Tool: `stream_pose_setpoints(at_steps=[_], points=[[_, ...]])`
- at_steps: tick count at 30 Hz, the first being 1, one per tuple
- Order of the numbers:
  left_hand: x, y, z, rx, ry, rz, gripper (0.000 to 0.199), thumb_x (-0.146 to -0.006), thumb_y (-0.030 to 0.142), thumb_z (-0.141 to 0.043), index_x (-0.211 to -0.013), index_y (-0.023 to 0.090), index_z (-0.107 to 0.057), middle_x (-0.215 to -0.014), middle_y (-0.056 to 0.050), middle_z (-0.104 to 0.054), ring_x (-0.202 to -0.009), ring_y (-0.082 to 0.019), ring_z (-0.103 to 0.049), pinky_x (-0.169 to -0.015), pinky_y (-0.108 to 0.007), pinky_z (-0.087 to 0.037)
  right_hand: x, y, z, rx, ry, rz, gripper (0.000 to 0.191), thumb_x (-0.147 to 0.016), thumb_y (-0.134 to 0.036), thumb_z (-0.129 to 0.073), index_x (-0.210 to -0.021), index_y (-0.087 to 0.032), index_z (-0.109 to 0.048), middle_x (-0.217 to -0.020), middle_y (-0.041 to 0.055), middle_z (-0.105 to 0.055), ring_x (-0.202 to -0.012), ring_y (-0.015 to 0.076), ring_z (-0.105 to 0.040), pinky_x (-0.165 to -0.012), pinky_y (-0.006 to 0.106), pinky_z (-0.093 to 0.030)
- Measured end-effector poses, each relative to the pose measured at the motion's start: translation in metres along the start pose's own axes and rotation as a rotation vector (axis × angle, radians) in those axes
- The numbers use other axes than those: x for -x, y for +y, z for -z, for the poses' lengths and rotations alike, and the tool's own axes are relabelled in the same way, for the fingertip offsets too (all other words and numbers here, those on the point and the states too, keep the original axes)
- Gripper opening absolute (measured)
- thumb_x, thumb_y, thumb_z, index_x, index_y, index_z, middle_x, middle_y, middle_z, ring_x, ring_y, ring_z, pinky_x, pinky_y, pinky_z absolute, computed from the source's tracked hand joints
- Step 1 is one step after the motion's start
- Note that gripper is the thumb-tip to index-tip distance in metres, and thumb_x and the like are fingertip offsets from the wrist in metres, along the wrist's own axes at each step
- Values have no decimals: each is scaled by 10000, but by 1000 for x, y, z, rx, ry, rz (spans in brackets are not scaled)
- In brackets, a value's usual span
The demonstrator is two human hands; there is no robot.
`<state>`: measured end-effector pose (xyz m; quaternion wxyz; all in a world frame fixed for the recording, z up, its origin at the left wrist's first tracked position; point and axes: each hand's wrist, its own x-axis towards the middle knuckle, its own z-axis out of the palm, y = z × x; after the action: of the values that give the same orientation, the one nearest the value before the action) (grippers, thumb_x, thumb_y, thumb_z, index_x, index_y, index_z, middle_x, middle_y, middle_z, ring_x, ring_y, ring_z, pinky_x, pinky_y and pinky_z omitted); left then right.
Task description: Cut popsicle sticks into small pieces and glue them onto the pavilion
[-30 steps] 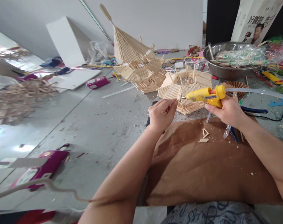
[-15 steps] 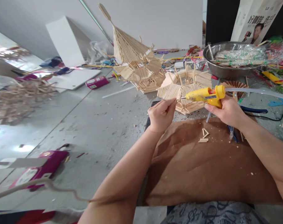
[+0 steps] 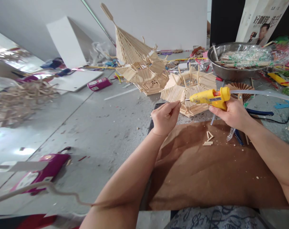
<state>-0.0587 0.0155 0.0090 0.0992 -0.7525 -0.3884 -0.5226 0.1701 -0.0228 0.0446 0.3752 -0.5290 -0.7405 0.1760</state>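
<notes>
My right hand [image 3: 232,113] is wrapped round the handle of a yellow glue gun [image 3: 210,97], whose nozzle points left. My left hand [image 3: 165,117] is pinched closed at the nozzle's tip; a tiny pale stick end seems to show at its fingertips, too small to make out surely. Just behind the nozzle lies a low ring-shaped stick structure [image 3: 174,94] with slatted panels and upright posts. A taller stick tower [image 3: 132,47] with a pointed roof stands to its left. Short cut sticks [image 3: 208,143] lie on the brown sheet [image 3: 206,178].
A steel bowl [image 3: 232,74] of wrapped sticks stands at the back right, near blue-handled pliers [image 3: 260,112]. On the left are a purple device [image 3: 49,165], a purple box [image 3: 99,84] and a heap of sticks [image 3: 23,98]. White boards lean and lie behind.
Clear plastic hanging below my right hand has swung slightly left. Both hands and the glue gun have stayed almost still.
</notes>
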Motion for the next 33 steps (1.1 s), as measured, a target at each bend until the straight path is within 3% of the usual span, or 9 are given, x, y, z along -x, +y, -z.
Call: stream_pose_setpoints(at_steps=[33], points=[[-2, 0, 3, -48, -46, -14, 137, -793, 219, -579, -744, 159, -692, -583, -17, -675, -496, -68, -581, -481, -154, -432, 1, 0, 0, -11, -22, -4, 345, -768, -456, -541, -977, -189, -607, -899, 68, -657, -861, 242, -597, -757, 386, -458]])
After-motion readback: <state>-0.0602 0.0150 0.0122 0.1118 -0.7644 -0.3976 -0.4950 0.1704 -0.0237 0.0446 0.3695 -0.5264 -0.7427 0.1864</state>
